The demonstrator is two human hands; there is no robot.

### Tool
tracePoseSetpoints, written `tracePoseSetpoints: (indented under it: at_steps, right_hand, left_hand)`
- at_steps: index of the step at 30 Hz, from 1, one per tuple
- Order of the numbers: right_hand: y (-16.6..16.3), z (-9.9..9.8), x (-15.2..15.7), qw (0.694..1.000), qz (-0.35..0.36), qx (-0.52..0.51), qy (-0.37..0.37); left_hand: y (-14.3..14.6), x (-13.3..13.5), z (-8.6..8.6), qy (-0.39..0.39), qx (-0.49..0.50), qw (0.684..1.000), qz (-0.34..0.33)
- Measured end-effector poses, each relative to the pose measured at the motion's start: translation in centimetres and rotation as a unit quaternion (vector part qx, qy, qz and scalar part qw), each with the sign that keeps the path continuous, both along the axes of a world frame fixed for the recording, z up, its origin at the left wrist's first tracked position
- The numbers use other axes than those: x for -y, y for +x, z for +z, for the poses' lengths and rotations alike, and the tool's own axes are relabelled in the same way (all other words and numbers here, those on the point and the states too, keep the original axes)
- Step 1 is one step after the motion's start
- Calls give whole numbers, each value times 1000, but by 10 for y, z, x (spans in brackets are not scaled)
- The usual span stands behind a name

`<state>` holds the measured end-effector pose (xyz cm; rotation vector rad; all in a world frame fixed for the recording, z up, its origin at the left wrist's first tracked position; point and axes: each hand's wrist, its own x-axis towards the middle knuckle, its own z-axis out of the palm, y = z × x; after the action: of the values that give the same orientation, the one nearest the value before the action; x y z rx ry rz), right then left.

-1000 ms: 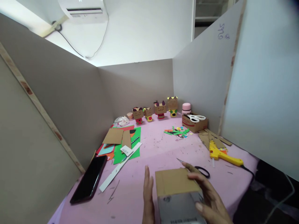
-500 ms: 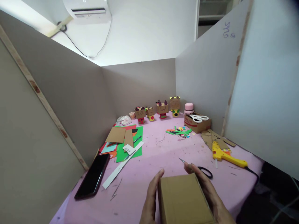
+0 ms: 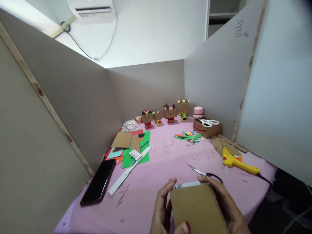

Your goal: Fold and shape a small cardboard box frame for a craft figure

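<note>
I hold a brown cardboard box (image 3: 197, 208) low in front of me, over the pink table (image 3: 165, 156). My left hand (image 3: 163, 209) grips its left side, with the fingers curled over the top corner and the thumb underneath. Along the box's right side lies my right hand (image 3: 227, 208), its fingers wrapped round the far edge. Just beyond the box, black-handled scissors (image 3: 207, 174) rest on the table.
A black phone (image 3: 98, 186) and a white strip (image 3: 129, 170) lie at the left, beside coloured paper and cardboard pieces (image 3: 128, 146). A yellow glue gun (image 3: 237, 162) is at the right. Several small cardboard figures (image 3: 168, 115) and a box with white scissors (image 3: 207, 126) stand at the back. Grey partitions enclose the table.
The box has turned in my hands, its grey printed face replaced by a plain brown face. My left hand went from flat and apart to gripping the box's left side.
</note>
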<state>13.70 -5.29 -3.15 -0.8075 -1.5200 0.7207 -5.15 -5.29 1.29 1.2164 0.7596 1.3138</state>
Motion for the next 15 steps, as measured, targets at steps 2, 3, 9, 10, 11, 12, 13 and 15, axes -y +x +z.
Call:
tracePoseSetpoints:
  at_steps: [2,3,9,10,11,12,13,15]
  right_hand:
    - [-2,4,2,1000,-6,11,-3]
    - [-3,5,3,1000,-7,13,-5]
    - [-11,8,3,1000,6,-5,-17]
    - [-11,7,2,1000,8,-5,-23]
    - [-12,6,1,1000,9,-6,-29]
    - [-12,5,1,999,9,-8,-33]
    - [-13,4,0,999,6,-13,-36]
    - [-13,2,-1,999,-1,-21,-32]
  left_hand:
    - [0,3,11,-6,13,1000,24]
    - [0,3,16,-13,16,999,41]
    - [-4,-4,30,-55,18,992,111]
    - [-4,-5,31,-57,26,992,109]
    - [-4,-6,32,-61,34,992,105]
    - [-4,-6,32,-66,40,992,100]
    - [-4,-7,32,-69,43,992,95]
    - [-5,-7,32,-67,32,993,92]
